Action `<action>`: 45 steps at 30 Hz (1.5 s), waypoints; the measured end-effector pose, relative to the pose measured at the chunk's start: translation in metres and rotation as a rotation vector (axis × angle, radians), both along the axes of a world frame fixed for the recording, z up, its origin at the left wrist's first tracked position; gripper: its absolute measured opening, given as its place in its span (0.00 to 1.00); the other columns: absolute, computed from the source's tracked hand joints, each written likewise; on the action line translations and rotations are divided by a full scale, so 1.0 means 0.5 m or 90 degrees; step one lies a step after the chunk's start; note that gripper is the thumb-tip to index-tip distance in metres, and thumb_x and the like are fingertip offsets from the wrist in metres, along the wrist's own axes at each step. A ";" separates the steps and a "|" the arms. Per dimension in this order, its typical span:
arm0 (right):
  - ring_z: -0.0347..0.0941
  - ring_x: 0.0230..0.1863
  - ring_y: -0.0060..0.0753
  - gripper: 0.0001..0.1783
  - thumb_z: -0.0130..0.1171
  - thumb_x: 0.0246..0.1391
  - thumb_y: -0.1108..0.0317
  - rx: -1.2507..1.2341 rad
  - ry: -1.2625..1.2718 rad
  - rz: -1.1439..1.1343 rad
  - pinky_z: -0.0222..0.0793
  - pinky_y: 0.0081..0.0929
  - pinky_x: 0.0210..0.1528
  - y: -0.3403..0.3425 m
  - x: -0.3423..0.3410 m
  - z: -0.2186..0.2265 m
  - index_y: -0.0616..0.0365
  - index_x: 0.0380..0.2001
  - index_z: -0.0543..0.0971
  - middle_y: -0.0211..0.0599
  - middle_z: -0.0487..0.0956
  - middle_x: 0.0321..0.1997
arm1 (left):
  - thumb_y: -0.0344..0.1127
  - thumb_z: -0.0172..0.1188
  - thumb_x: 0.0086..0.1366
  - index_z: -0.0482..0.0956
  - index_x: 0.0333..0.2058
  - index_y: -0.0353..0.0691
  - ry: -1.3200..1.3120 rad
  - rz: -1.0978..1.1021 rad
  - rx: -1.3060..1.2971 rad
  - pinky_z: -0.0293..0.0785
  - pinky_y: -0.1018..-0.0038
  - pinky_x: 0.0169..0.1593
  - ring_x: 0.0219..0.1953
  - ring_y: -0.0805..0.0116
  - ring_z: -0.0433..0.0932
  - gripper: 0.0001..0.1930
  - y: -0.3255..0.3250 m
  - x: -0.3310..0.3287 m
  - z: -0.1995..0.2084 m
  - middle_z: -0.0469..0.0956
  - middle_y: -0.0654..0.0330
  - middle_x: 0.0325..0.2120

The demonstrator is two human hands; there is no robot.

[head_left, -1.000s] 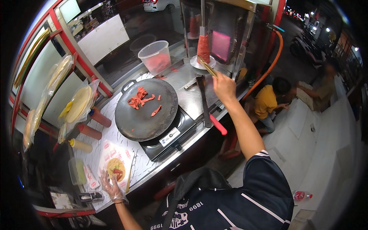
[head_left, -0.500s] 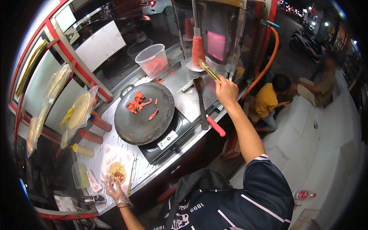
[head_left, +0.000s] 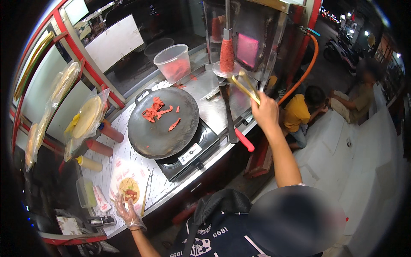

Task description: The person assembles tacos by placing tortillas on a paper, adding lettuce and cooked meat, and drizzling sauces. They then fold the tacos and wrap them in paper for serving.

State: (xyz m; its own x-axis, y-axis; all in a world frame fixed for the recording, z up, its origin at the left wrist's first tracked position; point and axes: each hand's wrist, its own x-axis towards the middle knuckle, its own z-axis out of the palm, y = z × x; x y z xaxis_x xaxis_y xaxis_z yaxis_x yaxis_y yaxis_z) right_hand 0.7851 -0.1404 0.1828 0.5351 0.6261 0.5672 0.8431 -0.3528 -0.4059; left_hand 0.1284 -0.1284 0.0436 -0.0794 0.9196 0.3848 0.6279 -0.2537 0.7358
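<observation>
My right hand (head_left: 266, 112) is closed around golden metal tongs (head_left: 244, 89), their tips apart with nothing visible between them. Ahead of the tips, a cone of red meat (head_left: 226, 60) stands on a vertical spit. Under a clear plastic glove, my left hand (head_left: 127, 214) has its fingers spread at the near edge of a small flatbread (head_left: 129, 183) topped with meat and greens. Printed white paper (head_left: 118, 177) lies beneath the flatbread. Red meat strips (head_left: 153, 113) rest on a round black griddle (head_left: 167, 139) between my hands.
A long knife (head_left: 227, 113) lies by the steel tray's right side, near a red handle (head_left: 244, 140). Behind the griddle stands a clear tub (head_left: 173, 64) of red meat. Squeeze bottles (head_left: 99, 148) and bagged flatbreads (head_left: 87, 115) line the left. A person in yellow (head_left: 297, 112) sits at right.
My right hand has drawn the tongs back from the meat cone, and their arms have spread apart. My left hand stays beside the flatbread with little movement. The whole view has shifted slightly.
</observation>
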 end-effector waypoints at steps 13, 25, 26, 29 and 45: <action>0.84 0.36 0.62 0.31 0.64 0.58 0.41 -0.290 0.048 -0.008 0.79 0.53 0.42 0.037 -0.139 -0.083 0.64 0.38 0.81 0.57 0.84 0.30 | 0.24 0.63 0.66 0.78 0.58 0.37 -0.009 0.002 0.031 0.71 0.59 0.64 0.65 0.52 0.71 0.21 0.024 0.010 -0.013 0.72 0.48 0.63; 0.66 0.23 0.19 0.15 0.66 0.60 0.72 0.091 0.126 0.408 0.62 0.25 0.26 0.015 -0.351 0.101 0.62 0.50 0.83 0.31 0.76 0.23 | 0.28 0.64 0.65 0.82 0.50 0.34 -0.014 0.048 -0.079 0.78 0.69 0.50 0.42 0.60 0.84 0.15 -0.071 -0.095 0.034 0.85 0.53 0.41; 0.68 0.23 0.21 0.16 0.66 0.59 0.72 0.079 0.127 0.498 0.63 0.25 0.27 0.028 -0.420 0.096 0.62 0.50 0.83 0.31 0.77 0.25 | 0.28 0.65 0.65 0.83 0.49 0.33 0.033 0.049 -0.031 0.79 0.70 0.50 0.41 0.63 0.85 0.14 -0.081 -0.130 0.005 0.86 0.54 0.40; 0.73 0.25 0.33 0.16 0.68 0.56 0.71 -0.058 0.128 0.760 0.70 0.30 0.30 0.087 -0.650 0.076 0.60 0.49 0.83 0.38 0.79 0.29 | 0.29 0.66 0.67 0.83 0.48 0.34 -0.219 0.035 -0.251 0.79 0.72 0.53 0.45 0.69 0.84 0.12 -0.120 -0.186 0.029 0.86 0.57 0.42; 0.79 0.48 0.46 0.43 0.75 0.43 0.68 -0.084 0.523 0.495 0.75 0.39 0.56 0.844 -1.014 -0.407 0.64 0.62 0.65 0.53 0.78 0.53 | 0.39 0.62 0.71 0.81 0.51 0.45 0.105 -0.014 -0.909 0.79 0.67 0.48 0.41 0.69 0.82 0.13 -0.609 -0.636 -0.551 0.82 0.61 0.42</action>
